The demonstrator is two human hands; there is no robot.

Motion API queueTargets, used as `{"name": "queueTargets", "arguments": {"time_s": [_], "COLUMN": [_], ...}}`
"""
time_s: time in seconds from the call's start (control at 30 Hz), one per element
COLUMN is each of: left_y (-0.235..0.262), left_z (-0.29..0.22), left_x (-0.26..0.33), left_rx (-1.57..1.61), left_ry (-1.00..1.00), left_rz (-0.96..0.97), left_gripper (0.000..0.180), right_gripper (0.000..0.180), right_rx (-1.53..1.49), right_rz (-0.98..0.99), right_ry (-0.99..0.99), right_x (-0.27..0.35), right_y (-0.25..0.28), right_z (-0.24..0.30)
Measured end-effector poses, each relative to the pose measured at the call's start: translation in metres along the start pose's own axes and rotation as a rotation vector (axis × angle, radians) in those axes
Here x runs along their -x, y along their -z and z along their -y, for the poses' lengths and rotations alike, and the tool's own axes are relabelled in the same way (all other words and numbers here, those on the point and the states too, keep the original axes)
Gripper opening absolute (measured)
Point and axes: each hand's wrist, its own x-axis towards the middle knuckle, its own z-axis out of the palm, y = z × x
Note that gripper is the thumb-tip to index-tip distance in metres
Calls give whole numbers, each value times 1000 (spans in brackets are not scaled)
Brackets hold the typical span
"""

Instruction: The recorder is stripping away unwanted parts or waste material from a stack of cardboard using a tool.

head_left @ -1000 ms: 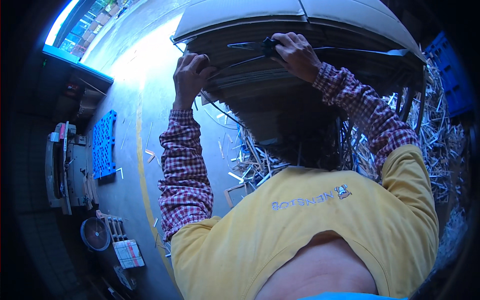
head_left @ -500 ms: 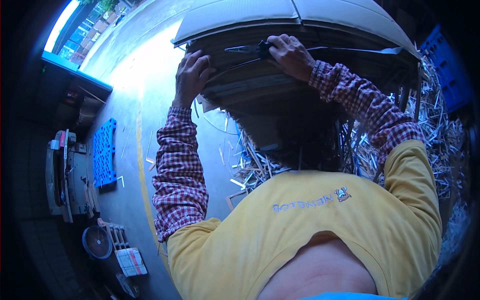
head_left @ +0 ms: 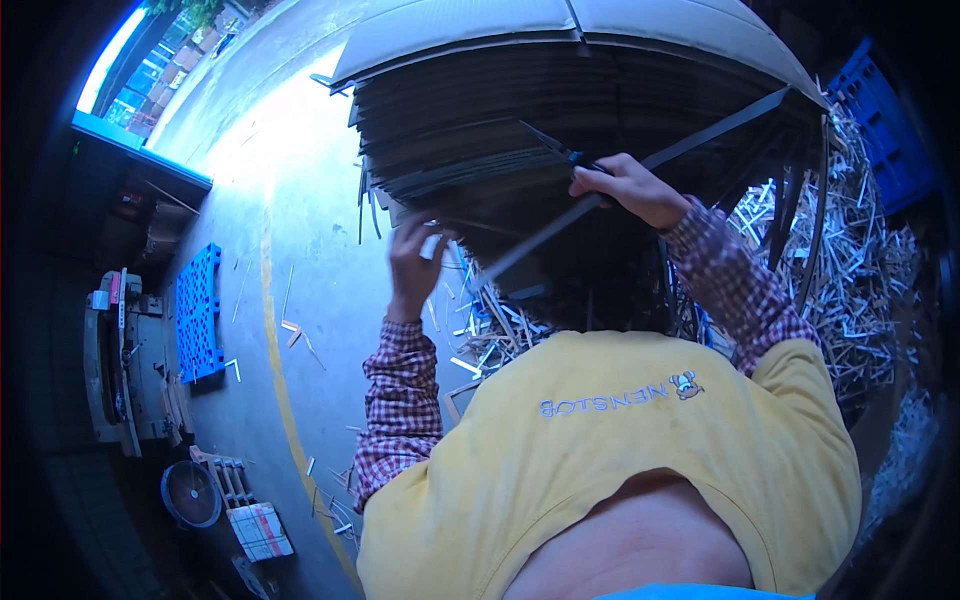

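My right hand [head_left: 640,190] is closed around dark-handled long-nose pliers [head_left: 548,138], whose slim jaws point up and left across the front of a tall stack of flat cardboard [head_left: 450,105]. A long pale strip [head_left: 725,125] slants from the upper right past this hand down to the lower left; whether the hand grips it too, I cannot tell. Below the stack's lower left corner is my left hand [head_left: 412,275]. Its fingertips are blurred by motion and look curled together, with a thin dark line running right from them. What they hold is unclear.
Shredded cardboard strips [head_left: 860,290] heap up on the right, beside a blue crate [head_left: 880,130]. On the left floor lie a blue plastic pallet [head_left: 200,315], a round fan [head_left: 191,494] and a yellow line [head_left: 270,300]. Loose scraps [head_left: 292,330] are scattered about.
My left hand has dropped from the stack's left edge to below it, moving slightly right. My right hand has moved down and right with the pliers. The pale strip now slants instead of lying level.
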Motion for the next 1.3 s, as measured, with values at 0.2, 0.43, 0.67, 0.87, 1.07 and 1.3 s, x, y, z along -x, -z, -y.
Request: {"name": "queueTargets", "arguments": {"time_s": [0.2,0.43,0.67,0.87,1.07,1.3], "left_y": [31,31,16,9,4,9], "left_z": [-5,-4,-48,-29,24,53], "left_x": [-6,11,-27,-82,-96,-81], "left_rx": [-36,-101,-242,-244,-369,-89], "left_ry": [126,154,-116,-138,-145,102], "left_rz": [-260,-267,-106,-342,-116,-370], "left_gripper": [13,17,47,45,44,65], "right_gripper": [42,40,20,20,54,41], "right_rx": [-45,-325,-70,78,346,13], "right_rz": [-34,-116,-378,-456,-51,475], "right_ry": [-113,-126,-49,11,-112,-410], "right_x": [-18,-20,46,46,79,121], "right_y": [-7,-28,-55,-72,-89,-33], "right_z": [8,11,-29,-63,-134,-90]}}
